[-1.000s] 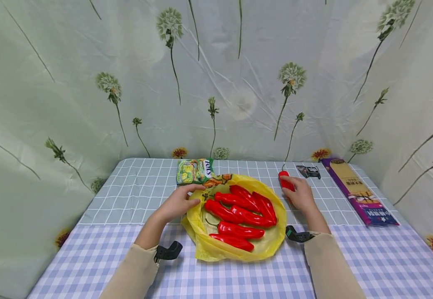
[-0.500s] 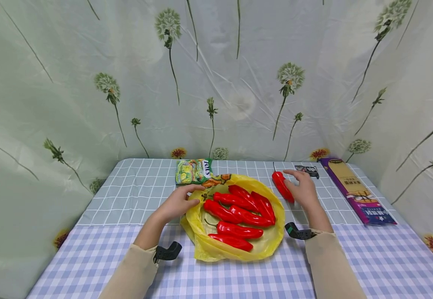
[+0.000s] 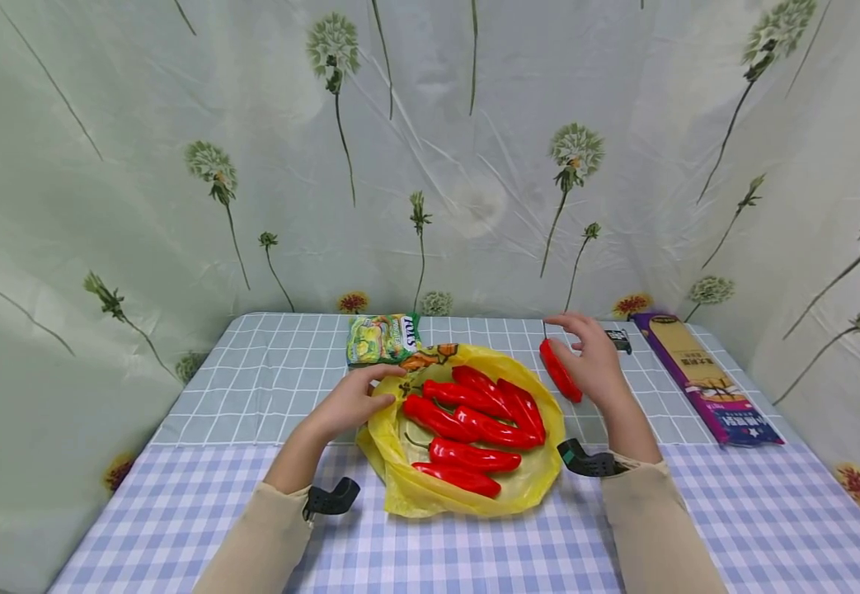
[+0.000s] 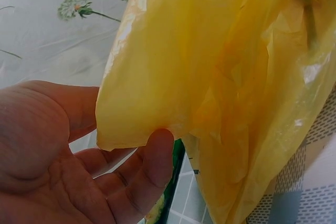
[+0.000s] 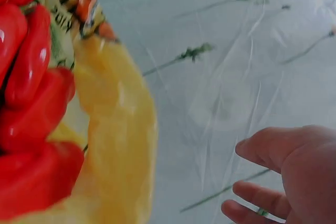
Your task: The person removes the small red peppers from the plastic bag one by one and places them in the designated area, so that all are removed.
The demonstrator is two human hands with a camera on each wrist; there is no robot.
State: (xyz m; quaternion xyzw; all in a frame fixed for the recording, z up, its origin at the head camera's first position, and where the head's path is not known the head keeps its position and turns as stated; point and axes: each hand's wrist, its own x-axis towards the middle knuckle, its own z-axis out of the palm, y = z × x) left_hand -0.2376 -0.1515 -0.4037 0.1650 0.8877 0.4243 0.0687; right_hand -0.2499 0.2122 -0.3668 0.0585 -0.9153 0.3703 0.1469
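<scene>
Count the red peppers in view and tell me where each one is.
7. Six lie piled in the yellow bag. One is at the right hand. Others may be hidden.

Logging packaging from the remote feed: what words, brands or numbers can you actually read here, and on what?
"LOLS", roughly, in white letters, blurred: on the green snack packet behind the yellow bag.
Purple and tan flat box: printing and a star mark, too small to read.
Small black packet behind the right hand: white marks, unreadable.
Printed patch at the bag's far edge: unreadable.
</scene>
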